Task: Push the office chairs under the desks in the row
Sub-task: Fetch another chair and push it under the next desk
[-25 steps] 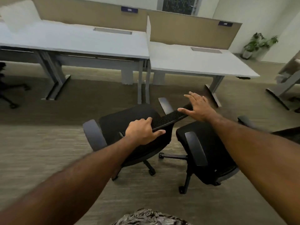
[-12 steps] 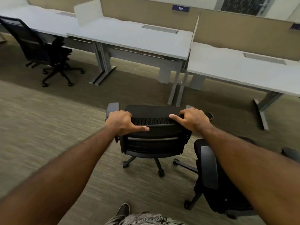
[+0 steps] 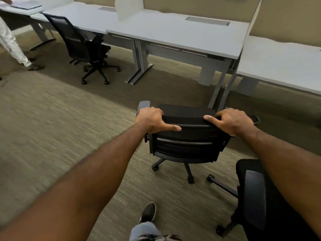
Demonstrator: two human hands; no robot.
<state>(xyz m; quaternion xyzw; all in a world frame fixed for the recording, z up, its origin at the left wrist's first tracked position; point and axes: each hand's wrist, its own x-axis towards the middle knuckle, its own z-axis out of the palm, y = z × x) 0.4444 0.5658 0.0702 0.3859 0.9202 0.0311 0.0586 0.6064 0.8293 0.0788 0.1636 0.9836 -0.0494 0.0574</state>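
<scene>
Here's the row of desks (image 3: 182, 33) running across the top of the view, white tops with grey legs, and the carpet (image 3: 52, 127) wide open in front of them. The gap under the middle desk sits bare, and that looks like the target.

Three chairs in play. The held chair (image 3: 185, 145) stands out on the carpet, well short of the desk's front edge, its seat facing the desk's right leg. A second chair (image 3: 255, 197) waits at the lower right, just beside the first and apart from any desk. A far chair (image 3: 83, 47) sits at the next desk along to the left, turned at an angle and only partly tucked in. So by my read nothing is fully home yet; all three need attention.

Both hands are clamped on the backrest's top edge: left hand (image 3: 152, 120) at the left corner, right hand (image 3: 232, 120) at the right corner, thumbs along the rim. A shoe (image 3: 148, 213) is planted forward, mid-stride.

Compared with half a second ago, the grip is the same, but the desks fill more of the view and the far chair sits further in from the left; the push is under way.
</scene>
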